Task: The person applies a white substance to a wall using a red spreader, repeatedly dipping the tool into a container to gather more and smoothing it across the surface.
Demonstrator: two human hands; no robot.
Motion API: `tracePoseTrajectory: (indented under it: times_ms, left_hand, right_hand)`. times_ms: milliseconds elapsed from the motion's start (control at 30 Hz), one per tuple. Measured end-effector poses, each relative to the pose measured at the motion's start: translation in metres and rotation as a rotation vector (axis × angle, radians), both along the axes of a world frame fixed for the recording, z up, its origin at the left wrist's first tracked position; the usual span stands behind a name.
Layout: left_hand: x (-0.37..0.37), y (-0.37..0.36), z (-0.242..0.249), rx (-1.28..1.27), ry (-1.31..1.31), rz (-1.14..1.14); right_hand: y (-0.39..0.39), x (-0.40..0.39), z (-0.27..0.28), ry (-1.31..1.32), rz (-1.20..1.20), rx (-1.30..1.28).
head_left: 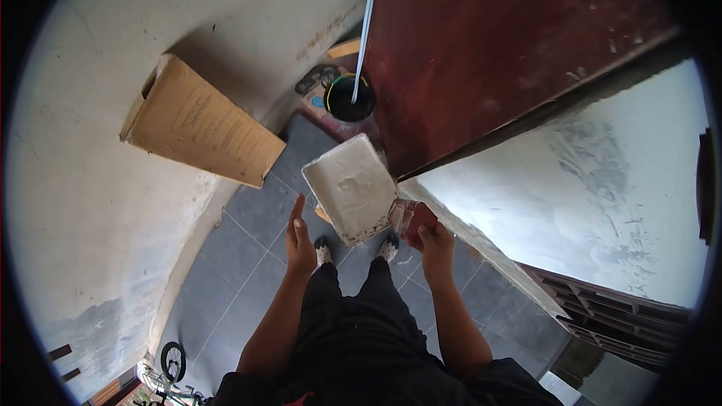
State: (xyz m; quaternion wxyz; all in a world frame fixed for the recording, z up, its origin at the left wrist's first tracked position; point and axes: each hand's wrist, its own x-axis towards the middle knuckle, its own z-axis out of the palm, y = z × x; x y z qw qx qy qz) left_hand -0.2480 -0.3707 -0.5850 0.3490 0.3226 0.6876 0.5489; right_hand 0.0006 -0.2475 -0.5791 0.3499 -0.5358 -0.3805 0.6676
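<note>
My right hand point(435, 246) grips a flat dark red scraper point(418, 219) between thumb and fingers. White, paste-like material is smeared over the scraper's left part, which overlaps the right edge of a shallow tray point(350, 180) in this view. A whitish coating covers the inside of the tray, with dark specks along its near edge. To the left of the tray, my left hand point(299, 239) is open, fingers stretched out and holding nothing.
A cardboard box point(207, 124) leans by the left wall. Beyond the tray stands a black bucket point(350, 99) with a pale pole in it. A dark red panel point(496, 45) rises at the right, beside a white-smeared wall point(571, 203). A bicycle wheel point(173, 362) shows lower left.
</note>
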Motion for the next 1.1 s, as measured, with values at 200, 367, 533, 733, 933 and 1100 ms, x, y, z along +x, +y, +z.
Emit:
tracePoseTrajectory:
  times_ms: [200, 367, 533, 733, 933, 1100]
  left_hand:
    - [-0.014, -0.095, -0.145, -0.332, -0.284, 0.132]
    - [0.008, -0.107, -0.203, -0.546, -0.503, 0.169]
    - [0.021, -0.089, -0.247, -0.621, -0.748, 0.126]
    - [0.021, -0.064, -0.28, -0.534, -0.829, 0.18]
    - [0.016, -0.049, -0.299, -0.493, -0.763, 0.216]
    - [0.007, -0.045, -0.311, -0.484, -0.81, 0.185]
  right_hand:
    - [-0.047, -0.021, -0.107, -0.637, 0.209, 0.046]
    - [-0.078, -0.038, -0.185, -0.871, 0.129, 0.253]
    - [-0.059, -0.042, -0.244, -0.846, 0.031, 0.101]
    - [-0.06, -0.072, -0.244, -0.728, 0.344, 0.152]
    - [-0.066, -0.095, -0.263, -0.794, 0.438, 0.264]
    - [-0.066, -0.107, -0.267, -0.833, 0.49, 0.377]
